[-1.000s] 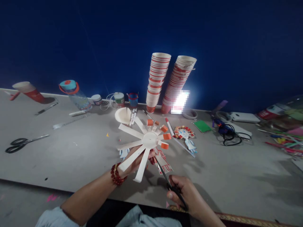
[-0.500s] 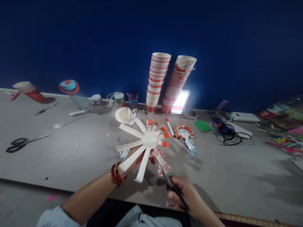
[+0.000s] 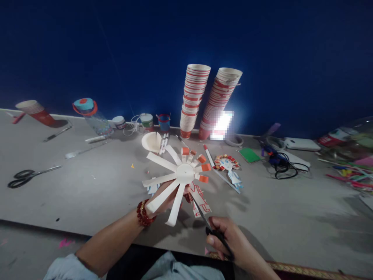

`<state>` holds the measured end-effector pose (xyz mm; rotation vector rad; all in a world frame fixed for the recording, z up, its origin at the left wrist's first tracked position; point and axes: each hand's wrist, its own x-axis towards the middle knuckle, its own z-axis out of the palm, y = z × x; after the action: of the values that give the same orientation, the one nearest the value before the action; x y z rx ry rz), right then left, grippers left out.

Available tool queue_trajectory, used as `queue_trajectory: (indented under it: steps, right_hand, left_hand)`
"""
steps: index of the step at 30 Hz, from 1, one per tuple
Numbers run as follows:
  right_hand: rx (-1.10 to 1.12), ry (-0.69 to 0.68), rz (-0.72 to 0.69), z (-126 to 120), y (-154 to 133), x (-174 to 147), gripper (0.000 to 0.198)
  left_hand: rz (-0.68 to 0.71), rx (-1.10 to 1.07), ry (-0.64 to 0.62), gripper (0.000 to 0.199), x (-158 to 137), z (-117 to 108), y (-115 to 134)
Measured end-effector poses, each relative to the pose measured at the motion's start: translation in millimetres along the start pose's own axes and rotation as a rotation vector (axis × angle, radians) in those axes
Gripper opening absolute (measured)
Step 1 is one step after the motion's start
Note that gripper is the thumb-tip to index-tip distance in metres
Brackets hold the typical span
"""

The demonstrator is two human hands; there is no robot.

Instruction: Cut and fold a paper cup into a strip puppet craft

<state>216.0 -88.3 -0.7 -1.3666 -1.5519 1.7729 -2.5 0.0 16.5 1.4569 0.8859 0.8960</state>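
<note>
A paper cup cut into long strips [image 3: 184, 173] is spread out like a sun, its round base facing me. Some strips on its right side are curled, with orange-red showing. My left hand [image 3: 167, 200] grips it from beneath, its fingers partly covered by the strips. My right hand [image 3: 224, 237] holds black-handled scissors [image 3: 201, 210], blades pointing up and left to the cup's lower edge by my left fingers. Behind the scissors lies a paper figure drawn in red [image 3: 201, 196]. Right of the cup is a finished-looking paper doll [image 3: 227, 165] with a curled orange fringe.
Two tall stacks of paper cups [image 3: 195, 101] stand at the back. A second pair of scissors [image 3: 32, 175] lies at left, near a water bottle [image 3: 93, 118]. Further right are a green pad [image 3: 249, 154], black cable [image 3: 281, 167] and several coloured sticks [image 3: 346, 175].
Almost nothing differs. The scissors and my right hand have shifted very slightly; the cut cup stays in my left hand.
</note>
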Motion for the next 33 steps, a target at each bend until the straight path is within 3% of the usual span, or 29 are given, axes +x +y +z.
queue_trajectory:
  steps: [5,15,21,28,33]
  right_hand:
    - [-0.017,-0.015,-0.019,-1,1,0,0.064]
    - [-0.288,0.109,-0.181,-6,10,4,0.063]
    - [-0.332,0.157,-0.234,-5,8,4,0.061]
    - [-0.226,0.130,-0.047,1,12,1,0.057]
    - [-0.148,0.112,-0.062,-2,19,-8,0.054]
  left_hand:
    - [-0.022,-0.058,0.021,0.033,-1,2,2]
    - [-0.061,-0.217,0.009,0.027,0,3,-17]
    - [-0.039,-0.175,-0.008,0.026,0,3,-6]
    - [-0.017,-0.088,0.029,0.030,2,5,15]
    - [-0.013,-0.084,0.110,0.027,2,7,19]
